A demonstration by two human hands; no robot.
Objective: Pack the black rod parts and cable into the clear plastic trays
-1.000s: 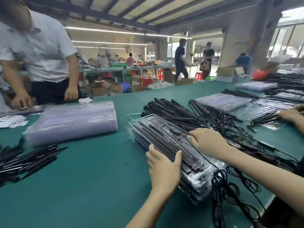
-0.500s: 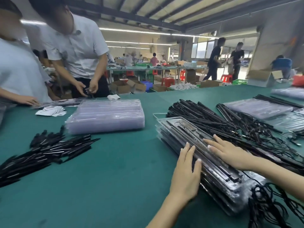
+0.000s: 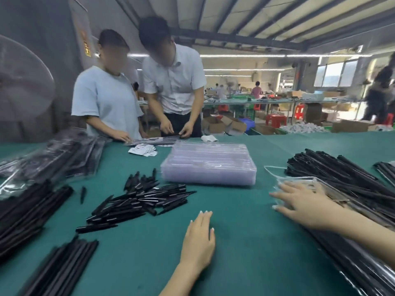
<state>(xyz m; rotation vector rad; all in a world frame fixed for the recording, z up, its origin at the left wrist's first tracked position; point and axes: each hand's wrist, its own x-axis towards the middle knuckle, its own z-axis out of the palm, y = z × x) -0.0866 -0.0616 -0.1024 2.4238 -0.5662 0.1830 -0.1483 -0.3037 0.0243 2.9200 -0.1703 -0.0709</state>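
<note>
My left hand (image 3: 199,240) hovers flat over the bare green table (image 3: 245,242), fingers straight, holding nothing. My right hand (image 3: 299,201) lies with spread fingers on the near end of a stack of filled clear trays (image 3: 333,193) at the right. A stack of empty clear plastic trays (image 3: 208,165) stands in the middle of the table. Short black rod parts (image 3: 141,199) lie in a loose heap to its left. Long black rods (image 3: 342,171) are piled at the right, behind the filled trays.
More long black rods (image 3: 30,212) and bagged packs (image 3: 53,161) lie at the left, and another rod bundle (image 3: 62,270) near the front left. Two people (image 3: 136,90) stand across the table handling a pack. White labels (image 3: 142,150) lie by them.
The view has swung left. My left hand has come off the filled tray stack and moved left over bare table. My right hand stays on the stack.
</note>
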